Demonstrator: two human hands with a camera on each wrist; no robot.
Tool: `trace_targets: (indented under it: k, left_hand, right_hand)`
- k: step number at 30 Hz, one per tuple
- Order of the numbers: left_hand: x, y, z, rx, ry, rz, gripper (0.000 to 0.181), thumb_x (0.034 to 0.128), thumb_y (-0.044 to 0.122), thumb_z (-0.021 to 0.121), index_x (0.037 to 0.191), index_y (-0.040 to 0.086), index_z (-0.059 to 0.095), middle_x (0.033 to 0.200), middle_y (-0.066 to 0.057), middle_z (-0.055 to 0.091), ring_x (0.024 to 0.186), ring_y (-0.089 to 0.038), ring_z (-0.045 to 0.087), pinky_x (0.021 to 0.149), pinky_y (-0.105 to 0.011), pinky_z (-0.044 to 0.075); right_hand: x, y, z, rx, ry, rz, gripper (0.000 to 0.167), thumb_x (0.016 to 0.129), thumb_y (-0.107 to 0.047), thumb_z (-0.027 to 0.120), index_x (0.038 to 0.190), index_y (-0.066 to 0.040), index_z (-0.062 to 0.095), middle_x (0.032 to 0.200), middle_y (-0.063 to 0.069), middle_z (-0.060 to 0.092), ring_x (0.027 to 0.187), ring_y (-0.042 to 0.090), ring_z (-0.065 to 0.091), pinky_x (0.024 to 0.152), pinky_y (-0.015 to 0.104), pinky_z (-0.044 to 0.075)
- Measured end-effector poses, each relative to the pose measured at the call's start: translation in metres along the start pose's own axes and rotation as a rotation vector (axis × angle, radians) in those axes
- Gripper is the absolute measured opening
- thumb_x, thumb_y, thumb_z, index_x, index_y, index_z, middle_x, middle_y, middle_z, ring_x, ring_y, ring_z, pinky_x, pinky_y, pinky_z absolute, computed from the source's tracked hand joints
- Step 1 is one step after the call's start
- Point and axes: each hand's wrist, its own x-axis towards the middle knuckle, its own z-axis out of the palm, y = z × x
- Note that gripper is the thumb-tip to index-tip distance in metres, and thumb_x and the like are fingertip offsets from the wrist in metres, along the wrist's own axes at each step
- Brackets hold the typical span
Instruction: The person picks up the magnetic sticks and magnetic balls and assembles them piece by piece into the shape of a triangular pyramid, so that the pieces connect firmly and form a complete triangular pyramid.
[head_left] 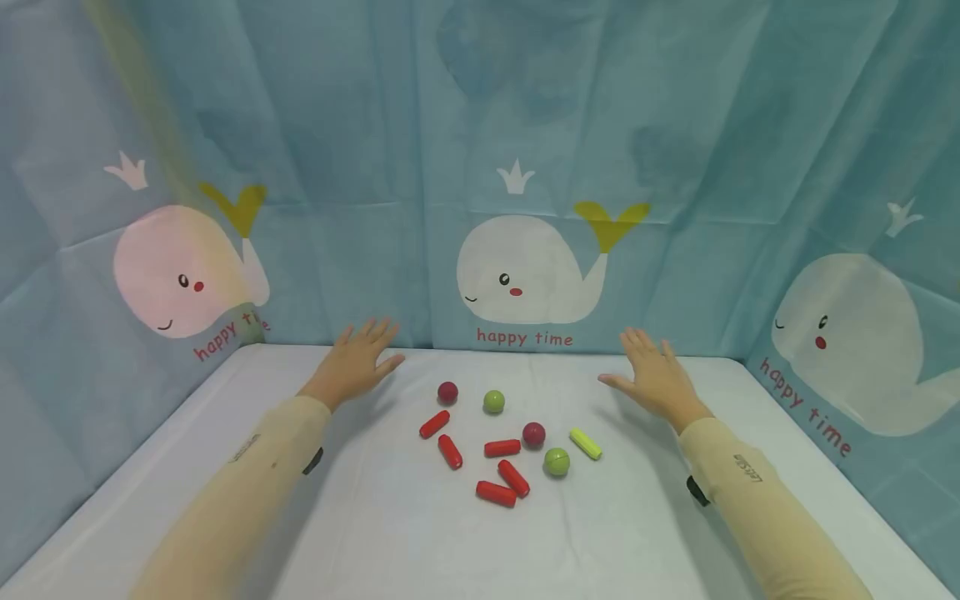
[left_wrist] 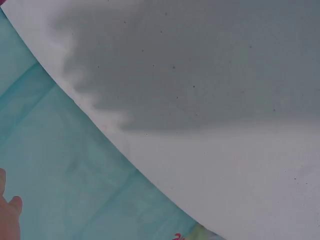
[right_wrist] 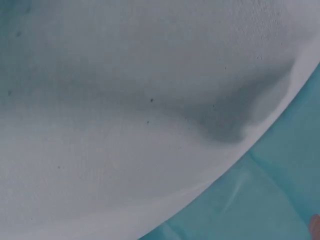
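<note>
My left hand (head_left: 354, 364) is held out over the far left of the table, fingers spread and straight, holding nothing. Over the far right, my right hand (head_left: 655, 377) is stretched out the same way, also without anything in it. Between them lie two dark red balls, one farther back (head_left: 447, 392) and one nearer (head_left: 534, 434). Two green balls, one at the back (head_left: 493, 402) and one in front (head_left: 557, 462), lie close by. Several red cylinders (head_left: 496, 493) are scattered in the middle. A yellow-green cylinder (head_left: 585, 443) lies nearest my right hand. Each wrist view catches only fingertips at a lower corner.
A white cloth-covered table (head_left: 420, 550) carries everything. Blue curtains (head_left: 360, 167) printed with whales and "happy time" stand behind it and along both sides, close beyond my fingertips at the far edge. Hand shadows fall on the cloth (left_wrist: 240, 175).
</note>
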Motion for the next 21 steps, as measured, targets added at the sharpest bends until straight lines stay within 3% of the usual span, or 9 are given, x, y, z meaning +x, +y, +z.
trace_targets:
  k: [8, 21]
  left_hand:
    - [-0.001, 0.005, 0.004, 0.011, -0.006, 0.059, 0.069, 0.1022, 0.048, 0.044, 0.157, 0.009, 0.028, 0.164, -0.017, 0.025, 0.152, -0.04, 0.02, 0.122, -0.061, 0.011]
    - [-0.008, 0.011, 0.008, 0.014, -0.003, 0.096, 0.069, 0.1009, 0.047, 0.048, 0.156, 0.009, 0.03, 0.163, -0.016, 0.027, 0.151, -0.041, 0.022, 0.122, -0.062, 0.014]
  right_hand:
    - [-0.001, -0.011, 0.004, 0.01, -0.005, -0.034, 0.098, 0.093, -0.066, 0.05, 0.156, 0.003, 0.02, 0.164, 0.024, 0.016, 0.152, 0.042, 0.014, 0.121, 0.065, 0.006]
    - [-0.003, -0.028, 0.008, 0.031, -0.005, -0.091, 0.096, 0.092, -0.065, 0.053, 0.156, 0.0, 0.024, 0.164, 0.021, 0.02, 0.153, 0.04, 0.016, 0.122, 0.061, 0.008]
